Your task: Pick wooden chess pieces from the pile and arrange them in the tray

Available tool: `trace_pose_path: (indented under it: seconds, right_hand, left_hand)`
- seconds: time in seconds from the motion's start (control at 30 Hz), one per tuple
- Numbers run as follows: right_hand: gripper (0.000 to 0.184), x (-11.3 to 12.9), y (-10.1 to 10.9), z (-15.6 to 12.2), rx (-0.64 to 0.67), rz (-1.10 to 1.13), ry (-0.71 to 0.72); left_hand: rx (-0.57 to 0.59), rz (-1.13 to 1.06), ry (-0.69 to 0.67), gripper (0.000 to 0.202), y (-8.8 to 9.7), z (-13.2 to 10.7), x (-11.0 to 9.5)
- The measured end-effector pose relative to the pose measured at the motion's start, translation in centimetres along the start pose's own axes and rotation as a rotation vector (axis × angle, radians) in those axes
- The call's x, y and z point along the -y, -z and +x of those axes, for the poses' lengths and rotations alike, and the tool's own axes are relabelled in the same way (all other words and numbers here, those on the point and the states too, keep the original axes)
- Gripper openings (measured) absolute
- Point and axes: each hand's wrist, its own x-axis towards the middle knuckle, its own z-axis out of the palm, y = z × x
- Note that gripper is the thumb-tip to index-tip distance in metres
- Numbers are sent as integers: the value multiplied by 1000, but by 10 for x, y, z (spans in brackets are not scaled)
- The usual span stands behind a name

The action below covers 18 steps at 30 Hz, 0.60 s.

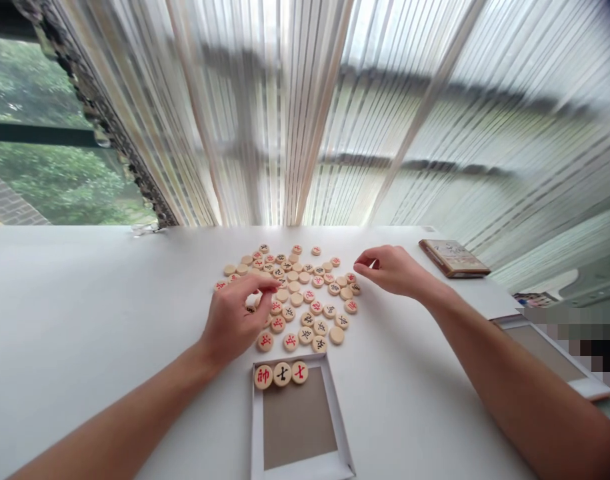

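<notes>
Head view: round pieces scattered on counter, beyond tray. Left hand nearer, over their left side, fingers curled; right hand just right of them, fingertips bunched. Can't tell if either pinches one.

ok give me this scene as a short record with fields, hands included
left hand: over the left side of the loose round pieces; unclear whether its grip holds one
right hand: fingers curled, just right of the loose round pieces
near tray: three pieces in a row at its far end, marked red, black, red
far right: flat box on the white table
behind: striped curtain
</notes>
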Motion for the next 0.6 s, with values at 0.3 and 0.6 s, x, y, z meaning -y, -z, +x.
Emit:
trace_pose_path:
  seconds: [0.3,0.6]
  right_hand:
    - [26,4,-26,5,-134,115,28]
    - [28,4,-41,8,-112,187,-46]
  left_hand:
    - [47,168,253,24,1,4,14]
    - [115,394,70,21,-1,0,10]
